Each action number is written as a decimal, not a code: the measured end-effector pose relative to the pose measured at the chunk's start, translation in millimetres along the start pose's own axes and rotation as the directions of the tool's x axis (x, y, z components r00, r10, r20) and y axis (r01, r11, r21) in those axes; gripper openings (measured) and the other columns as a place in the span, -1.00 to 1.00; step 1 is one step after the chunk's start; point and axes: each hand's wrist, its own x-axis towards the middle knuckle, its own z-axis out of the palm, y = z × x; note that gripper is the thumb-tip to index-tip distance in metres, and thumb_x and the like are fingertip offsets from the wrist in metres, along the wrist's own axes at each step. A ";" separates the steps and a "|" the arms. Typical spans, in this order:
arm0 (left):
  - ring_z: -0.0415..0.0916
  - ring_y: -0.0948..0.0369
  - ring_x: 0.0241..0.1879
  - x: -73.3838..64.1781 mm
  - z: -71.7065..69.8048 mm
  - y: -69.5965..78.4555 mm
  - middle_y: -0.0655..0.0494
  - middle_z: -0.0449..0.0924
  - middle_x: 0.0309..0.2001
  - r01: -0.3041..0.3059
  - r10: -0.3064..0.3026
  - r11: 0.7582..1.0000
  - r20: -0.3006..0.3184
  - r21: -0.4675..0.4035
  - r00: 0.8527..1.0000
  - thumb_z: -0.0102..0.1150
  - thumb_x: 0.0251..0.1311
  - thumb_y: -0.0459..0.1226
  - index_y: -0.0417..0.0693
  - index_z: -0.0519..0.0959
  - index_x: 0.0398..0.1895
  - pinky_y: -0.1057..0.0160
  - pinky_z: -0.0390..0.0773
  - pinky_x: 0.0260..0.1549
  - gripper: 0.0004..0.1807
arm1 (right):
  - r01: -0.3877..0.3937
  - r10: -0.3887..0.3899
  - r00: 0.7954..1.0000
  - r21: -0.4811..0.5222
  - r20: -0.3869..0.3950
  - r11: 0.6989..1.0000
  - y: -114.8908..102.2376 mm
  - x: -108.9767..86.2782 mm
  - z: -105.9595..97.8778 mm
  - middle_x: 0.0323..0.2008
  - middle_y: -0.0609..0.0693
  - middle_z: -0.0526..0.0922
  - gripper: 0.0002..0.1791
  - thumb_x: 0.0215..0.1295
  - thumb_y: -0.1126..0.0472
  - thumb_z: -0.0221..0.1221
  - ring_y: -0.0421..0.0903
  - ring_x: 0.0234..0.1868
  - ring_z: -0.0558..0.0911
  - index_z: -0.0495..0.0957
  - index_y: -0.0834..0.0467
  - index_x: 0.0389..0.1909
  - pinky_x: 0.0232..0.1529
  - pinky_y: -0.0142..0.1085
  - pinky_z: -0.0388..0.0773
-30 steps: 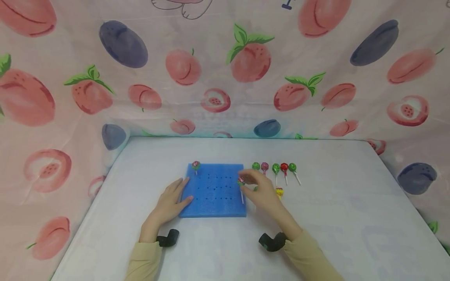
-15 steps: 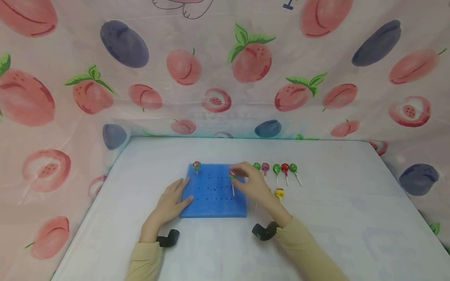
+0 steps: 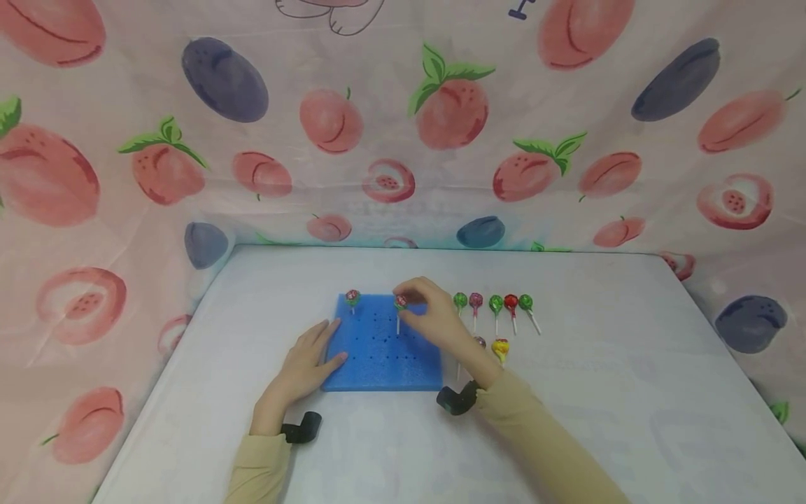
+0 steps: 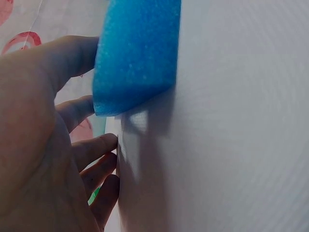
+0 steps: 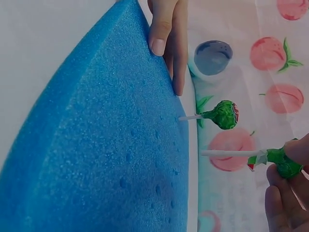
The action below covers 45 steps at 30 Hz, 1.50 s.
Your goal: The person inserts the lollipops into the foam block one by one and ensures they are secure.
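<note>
My right hand [image 3: 436,318] pinches a lollipop [image 5: 288,168] by its green wrapped head. Its white stick points down over the back part of a blue foam board [image 3: 378,378] dotted with rows of small holes; in the right wrist view the stick's tip is apart from the foam. Another green and red lollipop [image 3: 352,297] stands upright in the board's back left corner. My left hand [image 3: 305,364] rests on the board's left edge, its fingers extended, and in the left wrist view they lie beside the foam's side.
On the white table [image 3: 598,392], right of the board, lie a red lollipop [image 3: 511,302], a pink one [image 3: 476,301], a yellow one [image 3: 500,348] and several green ones. Part of this group is hidden behind my right wrist. A fruit-printed cloth [image 3: 327,63] hangs behind.
My right hand has carried the lollipop leftward and back, from the board's right edge to above its back middle. The left hand has stayed still.
</note>
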 end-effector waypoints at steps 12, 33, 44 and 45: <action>-0.10 -0.23 0.49 -0.1 0.1 -0.2 -0.23 -0.03 0.51 0.002 -0.002 1.000 0.004 -0.003 1.000 -0.02 0.37 0.02 0.03 0.01 0.53 -0.38 0.01 0.35 -0.25 | 0.011 -0.011 1.000 0.007 0.008 1.000 3.3 14.4 12.3 -0.08 0.05 0.61 -0.69 0.15 0.44 0.24 -0.03 0.00 0.64 0.53 0.15 -0.08 0.10 -0.16 0.60; -0.09 -0.22 0.49 0.0 -1.0 0.8 -0.23 -0.02 0.51 0.007 -0.007 1.000 0.008 0.000 1.000 -0.01 0.37 0.02 0.02 0.01 0.52 -0.36 0.01 0.36 -0.25 | -0.022 0.021 1.000 0.018 0.002 1.000 19.0 30.1 29.1 -0.11 0.10 0.61 -0.68 0.12 0.50 0.25 0.02 -0.04 0.64 0.51 0.19 -0.12 0.07 -0.15 0.61; -0.08 -0.24 0.48 -0.2 -2.4 0.6 -0.25 -0.01 0.50 -0.006 0.006 1.000 0.003 0.000 1.000 -0.01 0.37 0.02 0.00 0.02 0.52 -0.37 0.02 0.35 -0.25 | -0.001 0.001 1.000 -0.007 0.021 1.000 18.3 36.4 34.1 -0.09 0.11 0.60 -0.69 0.14 0.49 0.24 0.02 -0.02 0.62 0.50 0.19 -0.11 0.08 -0.12 0.60; -0.08 -0.24 0.48 -0.2 -2.5 0.7 -0.25 -0.01 0.50 -0.005 0.005 1.000 0.004 0.000 1.000 -0.01 0.37 0.02 0.00 0.02 0.52 -0.37 0.02 0.35 -0.25 | 0.000 0.000 1.000 -0.008 0.023 1.000 18.5 36.9 34.5 -0.09 0.10 0.60 -0.69 0.14 0.49 0.24 0.02 -0.02 0.62 0.50 0.19 -0.11 0.08 -0.12 0.60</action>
